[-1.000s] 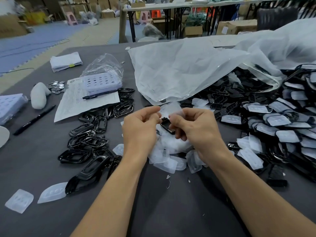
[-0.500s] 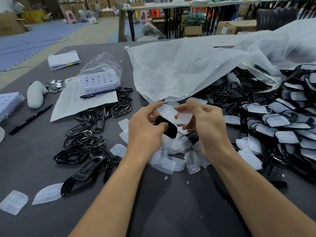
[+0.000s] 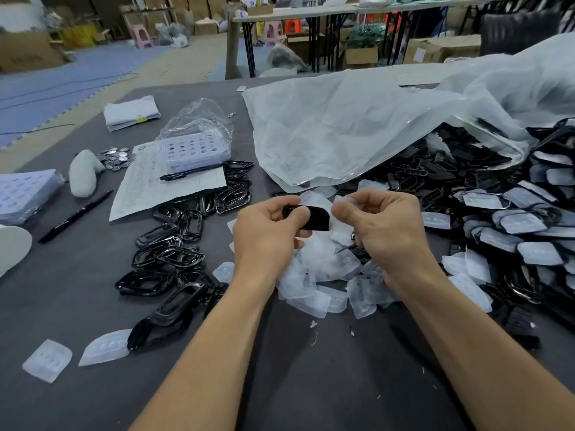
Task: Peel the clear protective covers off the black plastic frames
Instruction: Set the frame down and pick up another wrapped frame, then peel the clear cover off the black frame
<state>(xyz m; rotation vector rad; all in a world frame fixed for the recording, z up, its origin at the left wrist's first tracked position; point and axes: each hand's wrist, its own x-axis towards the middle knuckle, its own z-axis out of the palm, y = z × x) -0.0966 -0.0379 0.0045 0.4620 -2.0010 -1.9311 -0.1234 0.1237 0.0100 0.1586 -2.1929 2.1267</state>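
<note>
Frame (image 3: 315, 218) of black plastic gripped in left hand (image 3: 267, 234); right hand (image 3: 385, 227) pinches clear cover (image 3: 341, 200) beside it.

Warehouse workshop, cardboard boxes (image 3: 441, 48) stacked behind, folding tables (image 3: 295, 14), grey worktable (image 3: 62, 290) heaped with bulk parts (image 3: 513, 219)

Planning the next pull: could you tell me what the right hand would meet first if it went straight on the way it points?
Probably the black frame gripped by the left hand: the right hand, pinching a clear cover, points leftward at it, though depth is unclear.
</note>
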